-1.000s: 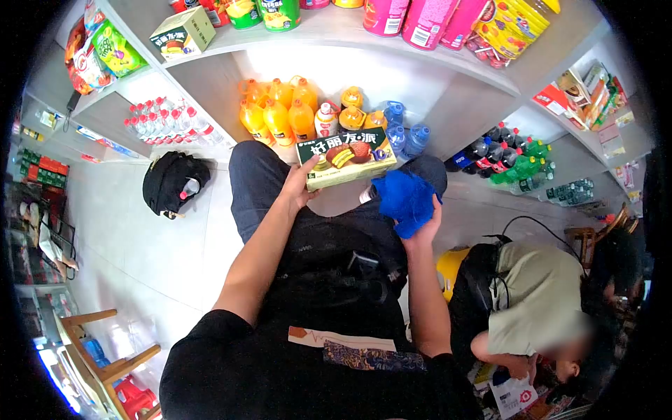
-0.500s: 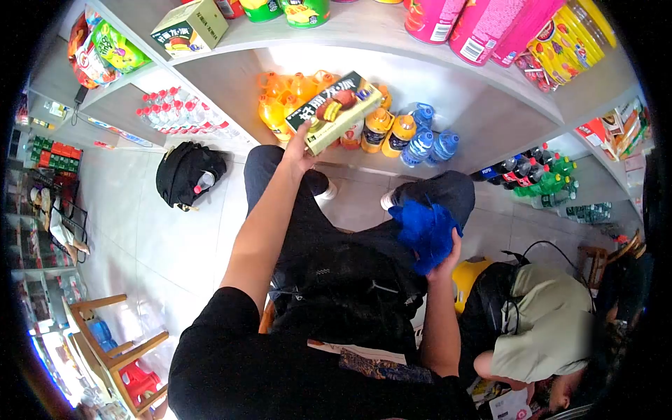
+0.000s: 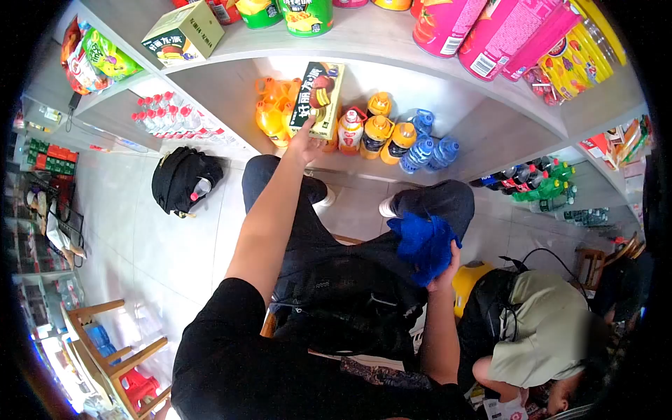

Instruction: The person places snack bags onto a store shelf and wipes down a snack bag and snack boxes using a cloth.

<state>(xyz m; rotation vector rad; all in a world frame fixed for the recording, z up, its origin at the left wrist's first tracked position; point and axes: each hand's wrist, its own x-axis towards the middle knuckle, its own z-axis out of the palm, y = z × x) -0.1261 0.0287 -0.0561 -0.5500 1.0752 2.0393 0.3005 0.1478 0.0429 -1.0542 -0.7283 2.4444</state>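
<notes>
My left hand (image 3: 306, 145) grips the lower end of a green-and-black snack pie box (image 3: 320, 98), which stands nearly upright before the lower shelf. Behind the box, orange bottles (image 3: 274, 115) are partly hidden. To its right are a white-labelled bottle with a red cap (image 3: 351, 130), several yellow-orange bottles (image 3: 378, 134) and blue-capped water bottles (image 3: 418, 150). Over my right knee, my right hand (image 3: 445, 269) is closed on a crumpled blue cloth (image 3: 424, 245). A similar pie box (image 3: 183, 33) sits on the upper shelf at the left.
Pink canisters (image 3: 483, 38) and green snack cans (image 3: 306, 15) line the upper shelf (image 3: 378, 43). A black backpack (image 3: 183, 180) lies on the floor at left, near a wooden stool (image 3: 115, 357). Another person in a pale shirt (image 3: 542, 325) crouches close on my right.
The pie box has turned from a slant to nearly upright and shifted slightly left, uncovering the red-capped bottle. My right hand still holds the blue cloth, slightly lower.
</notes>
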